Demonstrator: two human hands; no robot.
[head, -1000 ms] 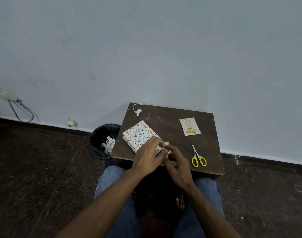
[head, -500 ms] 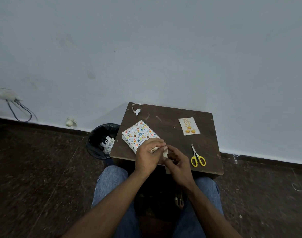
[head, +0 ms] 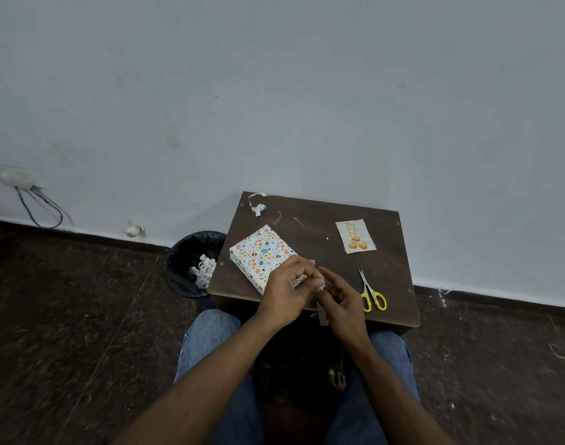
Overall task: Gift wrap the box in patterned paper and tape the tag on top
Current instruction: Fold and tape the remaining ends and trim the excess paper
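Observation:
The box (head: 262, 255), wrapped in white paper with coloured eggs and hearts, lies on the left half of the small dark table (head: 310, 239). Just in front of its near right corner, my left hand (head: 282, 295) curls around a small pale piece of tape, mostly hidden by the fingers. My right hand (head: 342, 300) pinches a pale tape strip (head: 322, 316) that hangs down between the two hands. The cream tag (head: 355, 236) with gold lettering and orange dots lies flat at the table's far right, apart from the box.
Yellow-handled scissors (head: 372, 295) lie on the table right of my right hand. Paper scraps (head: 258, 207) sit at the far left corner. A black bin (head: 191, 264) with paper offcuts stands left of the table. My knees are under the front edge, a wall behind.
My hands have drawn back from the box's near corner toward the table's front edge. The pale strip now hangs longer between them. Box, tag and scissors have not moved.

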